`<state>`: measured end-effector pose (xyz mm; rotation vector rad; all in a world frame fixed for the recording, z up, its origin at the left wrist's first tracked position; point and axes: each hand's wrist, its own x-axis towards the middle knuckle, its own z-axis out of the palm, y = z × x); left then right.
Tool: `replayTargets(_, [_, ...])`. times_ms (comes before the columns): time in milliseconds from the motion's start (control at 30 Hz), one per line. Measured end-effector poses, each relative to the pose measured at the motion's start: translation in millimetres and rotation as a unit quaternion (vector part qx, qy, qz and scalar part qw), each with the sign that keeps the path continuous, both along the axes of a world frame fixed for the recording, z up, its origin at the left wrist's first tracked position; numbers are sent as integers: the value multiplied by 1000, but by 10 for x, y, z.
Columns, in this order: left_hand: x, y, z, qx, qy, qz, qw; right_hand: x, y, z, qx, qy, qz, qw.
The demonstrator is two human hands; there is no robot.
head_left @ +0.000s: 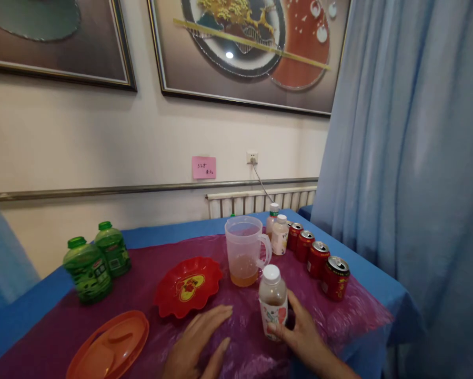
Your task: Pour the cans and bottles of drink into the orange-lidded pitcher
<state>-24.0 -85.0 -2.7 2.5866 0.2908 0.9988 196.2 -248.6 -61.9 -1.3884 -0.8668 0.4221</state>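
My right hand (302,330) is wrapped round a small clear bottle (273,310) with a white cap and a floral label. The bottle stands upright at the front right of the table, with pale liquid inside. My left hand (199,342) holds nothing; its fingers are apart above the purple plastic sheet, left of the bottle. Behind the bottle is a translucent plastic jug (243,252) with a little amber liquid at the bottom and its handle to the right. A red scalloped plate (169,284) with a yellow emblem lies just beyond my left hand.
An orange oval lid or dish (116,345) lies at the front left. Two green bottles (89,273) stand behind it. Several red cans (336,281) line the right side, near two more white-capped bottles (279,237). A purple plastic sheet (141,289) covers the blue tablecloth (404,300).
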Motion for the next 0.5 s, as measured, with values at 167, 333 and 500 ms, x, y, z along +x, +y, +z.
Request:
replayTargets(167, [699,-164,770,57,95,-123,986,3,17,63,18,-39,65,997])
replayTargets(333, [1143,-176,1143,70,194,-207,956,12,-5,112,28,-27,72,997])
replayTargets(500, [1236,-229,1233,96,210,-228,946,17,-27,105,21,-42,58,997])
